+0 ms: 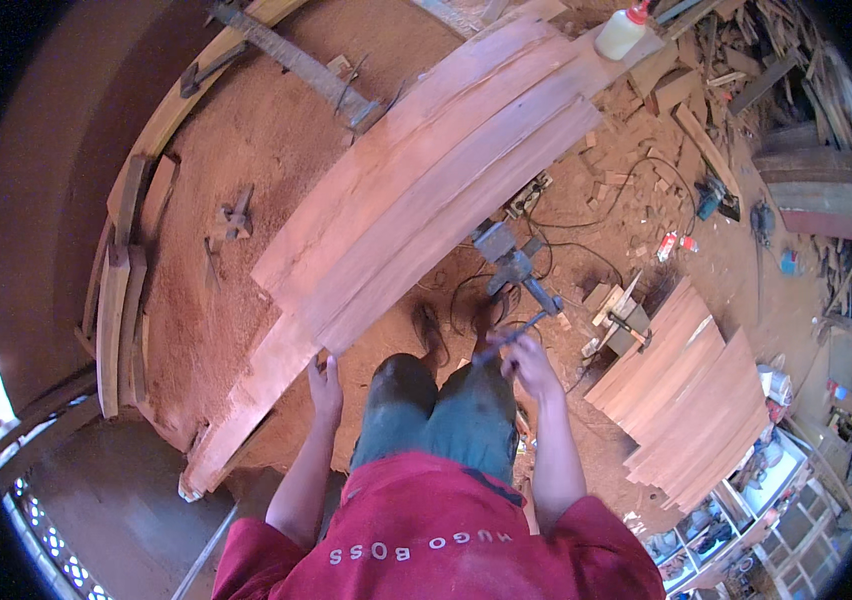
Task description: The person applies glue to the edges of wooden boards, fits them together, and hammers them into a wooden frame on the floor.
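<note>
A long panel of reddish boards laid edge to edge stretches from lower left to upper right in front of me. My left hand is at the near edge of its lower left part, fingers extended and holding nothing; the fingertips look to be against the edge. Between my knees and the panel stands a blue-grey metal clamp or vise with a screw end. Beside it, over my thigh, my right hand is closed on a thin dark rod. The rod reaches toward the screw end; whether they are joined, I cannot tell.
A white bottle with a red cap stands on the panel's far end. Another wooden panel lies at right, near a hammer. Cables, a blue power tool and wood scraps litter the sawdust floor. A metal bar lies beyond the panel.
</note>
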The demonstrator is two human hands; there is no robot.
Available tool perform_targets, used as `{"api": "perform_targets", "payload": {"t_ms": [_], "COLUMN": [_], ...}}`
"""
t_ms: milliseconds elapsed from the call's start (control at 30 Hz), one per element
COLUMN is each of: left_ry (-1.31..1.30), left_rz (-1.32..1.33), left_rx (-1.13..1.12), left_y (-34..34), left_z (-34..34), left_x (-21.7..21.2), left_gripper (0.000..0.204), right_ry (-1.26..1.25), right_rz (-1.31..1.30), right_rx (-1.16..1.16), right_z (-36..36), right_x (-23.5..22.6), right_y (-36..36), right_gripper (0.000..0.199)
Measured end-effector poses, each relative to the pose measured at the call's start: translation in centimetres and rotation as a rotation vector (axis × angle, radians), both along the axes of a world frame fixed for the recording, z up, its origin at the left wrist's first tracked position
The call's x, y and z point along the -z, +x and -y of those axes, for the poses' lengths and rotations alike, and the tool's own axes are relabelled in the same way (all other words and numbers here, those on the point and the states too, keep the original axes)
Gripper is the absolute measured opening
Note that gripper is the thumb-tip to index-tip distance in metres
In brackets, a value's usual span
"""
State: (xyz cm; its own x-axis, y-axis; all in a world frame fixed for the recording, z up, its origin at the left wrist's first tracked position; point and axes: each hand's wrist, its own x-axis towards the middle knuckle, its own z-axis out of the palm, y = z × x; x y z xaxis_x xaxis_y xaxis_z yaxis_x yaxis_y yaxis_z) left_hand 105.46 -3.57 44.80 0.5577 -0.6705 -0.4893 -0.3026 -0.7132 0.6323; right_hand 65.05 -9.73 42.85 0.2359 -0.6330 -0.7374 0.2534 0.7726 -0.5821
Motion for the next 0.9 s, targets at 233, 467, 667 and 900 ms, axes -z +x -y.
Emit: {"api": "perform_targets", "payload": {"t_ms": [233,467,667,900], "left_ry": [0.182,0.333,0.250,0.239], "left_rz": [0.235,0.302,0.328,0.290], "left_rx": [0.312,0.387,0.636,0.586], "left_y": [-2.9,-5.1,-6.9,-7.0], "left_z": [-0.6,-0.6,0.5,-0.6], "left_x": [-1.8,-3.9,-3.7,-4.0], "left_gripper": [0.065,0.062,0.059,0.056], "right_ry": [-0.320,-0.062,-0.085,-0.258], "right_rz": [-0.321,0.143,-0.087,0.099], "right_rx": [0.535,0.004,0.298,0.184], "right_z": [7.3,3.0,5.9,5.9], "right_x": [-1.1,-6.6,-0.5,-7.4], "right_y": [-9.6,-7.3,-7.2,-8.3], "right_gripper": [0.046,0.030,0.041,0.045]}}
